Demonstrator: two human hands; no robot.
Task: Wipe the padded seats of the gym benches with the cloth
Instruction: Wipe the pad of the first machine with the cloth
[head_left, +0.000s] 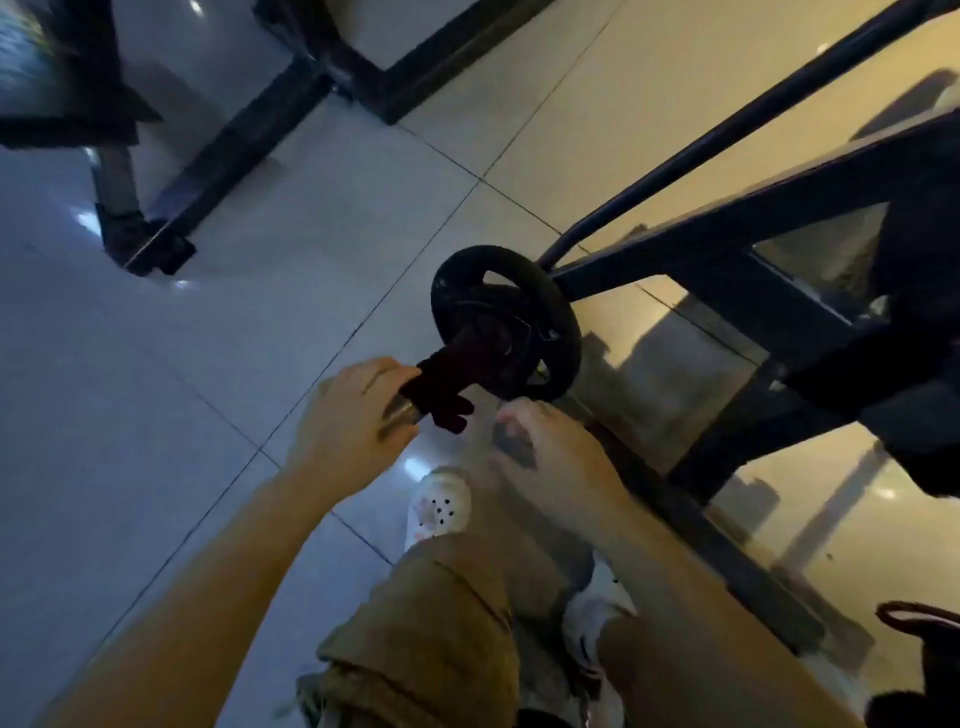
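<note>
Draping over a metal bar end at mid-frame, the dark cloth (441, 387) hangs just below a black weight plate (506, 322) mounted on that bar (402, 413). The left hand (353, 410) reaches in from the lower left, forearm extended, its fingers (384, 371) curled around the bar end and touching the cloth. The right hand (550, 452) extends from the lower right, palm down near the plate's lower edge; motion blur hides whether its fingers hold anything. Dark bench frame (727, 260) fills the right; tiled floor (182, 389) lies beneath.
</note>
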